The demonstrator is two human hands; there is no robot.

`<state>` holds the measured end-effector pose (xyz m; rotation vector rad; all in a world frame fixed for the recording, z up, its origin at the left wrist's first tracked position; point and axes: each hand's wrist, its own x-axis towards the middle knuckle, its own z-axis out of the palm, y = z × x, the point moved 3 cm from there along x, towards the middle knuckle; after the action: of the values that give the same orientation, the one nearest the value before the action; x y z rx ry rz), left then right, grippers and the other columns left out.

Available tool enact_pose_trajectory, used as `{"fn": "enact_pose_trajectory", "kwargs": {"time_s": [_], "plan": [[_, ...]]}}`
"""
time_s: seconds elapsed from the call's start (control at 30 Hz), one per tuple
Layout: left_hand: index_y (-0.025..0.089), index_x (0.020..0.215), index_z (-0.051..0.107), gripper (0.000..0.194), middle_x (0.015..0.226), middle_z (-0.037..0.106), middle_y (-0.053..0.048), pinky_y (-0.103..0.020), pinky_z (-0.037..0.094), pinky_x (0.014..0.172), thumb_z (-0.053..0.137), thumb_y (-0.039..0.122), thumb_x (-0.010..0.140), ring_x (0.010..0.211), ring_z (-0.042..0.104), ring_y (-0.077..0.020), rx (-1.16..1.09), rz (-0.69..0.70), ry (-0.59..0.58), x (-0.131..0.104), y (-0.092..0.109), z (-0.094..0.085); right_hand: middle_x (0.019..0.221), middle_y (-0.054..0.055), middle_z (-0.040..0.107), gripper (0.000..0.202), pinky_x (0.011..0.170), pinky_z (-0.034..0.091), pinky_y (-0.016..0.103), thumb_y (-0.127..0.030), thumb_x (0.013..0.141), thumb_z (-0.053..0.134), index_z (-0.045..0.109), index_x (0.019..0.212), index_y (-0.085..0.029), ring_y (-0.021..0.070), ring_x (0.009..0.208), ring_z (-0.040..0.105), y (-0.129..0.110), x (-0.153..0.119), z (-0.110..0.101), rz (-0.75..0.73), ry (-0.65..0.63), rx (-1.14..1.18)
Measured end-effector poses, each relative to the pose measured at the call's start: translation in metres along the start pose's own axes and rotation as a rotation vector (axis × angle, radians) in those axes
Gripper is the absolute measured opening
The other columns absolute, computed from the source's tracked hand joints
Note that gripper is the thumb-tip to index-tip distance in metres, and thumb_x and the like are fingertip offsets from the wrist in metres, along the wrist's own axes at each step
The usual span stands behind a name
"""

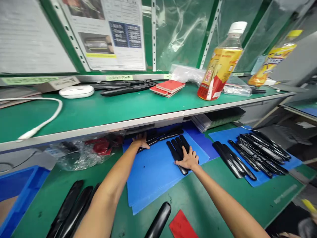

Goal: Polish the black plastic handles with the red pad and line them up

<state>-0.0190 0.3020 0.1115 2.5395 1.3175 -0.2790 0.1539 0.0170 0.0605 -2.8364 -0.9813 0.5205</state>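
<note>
Spreading its fingers wide, the right hand (188,160) lies palm down on a row of black strips (178,148), whose far ends show beyond the fingertips and left of the thumb. Those fingers lie flat across the tops, curled round none of them. Off to their left, the left hand (141,140) is under the shelf edge, thumb pointing right, beside long black pieces (170,134) that run rightward from its fingers; whether it grips one, I cannot tell. Beneath both sets of fingers is a blue sheet (153,178). Left of the left fingers sits a clear plastic bag (79,158) with something red in it. Well to the right of the right fingers, a heap of black parts (262,152) lies on another blue sheet. Nearer the body than the right fingers, a black piece (158,221) and a red piece (182,224) rest on the green table (190,195). Above the fingers, the green shelf (123,110) bears a bottle (220,66).
</note>
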Motion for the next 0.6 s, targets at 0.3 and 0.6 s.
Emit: {"fn": "enact_pose_trajectory", "kwargs": {"time_s": [0.3, 0.6], "plan": [[0.027, 0.16, 0.029, 0.078, 0.164, 0.032, -0.015, -0.057, 0.032, 0.115, 0.054, 0.059, 0.094, 0.148, 0.03, -0.038, -0.02, 0.02, 0.22, -0.046, -0.016, 0.026, 0.171, 0.014, -0.004, 0.107, 0.119, 0.023, 0.058, -0.084, 0.075, 0.05, 0.016, 0.162, -0.032, 0.0449, 0.154, 0.015, 0.071, -0.055, 0.025, -0.049, 0.099, -0.066], [0.02, 0.136, 0.059, 0.049, 0.137, 0.059, -0.015, -0.058, 0.043, 0.106, 0.065, 0.043, 0.093, 0.127, 0.055, -0.0335, 0.07, -0.246, 0.419, -0.075, -0.209, -0.067, 0.171, 0.011, -0.002, 0.108, 0.117, 0.026, 0.06, -0.091, 0.072, 0.045, 0.018, 0.161, -0.035, 0.0451, 0.153, 0.019, 0.079, -0.047, 0.043, -0.087, 0.231, -0.058]]}}
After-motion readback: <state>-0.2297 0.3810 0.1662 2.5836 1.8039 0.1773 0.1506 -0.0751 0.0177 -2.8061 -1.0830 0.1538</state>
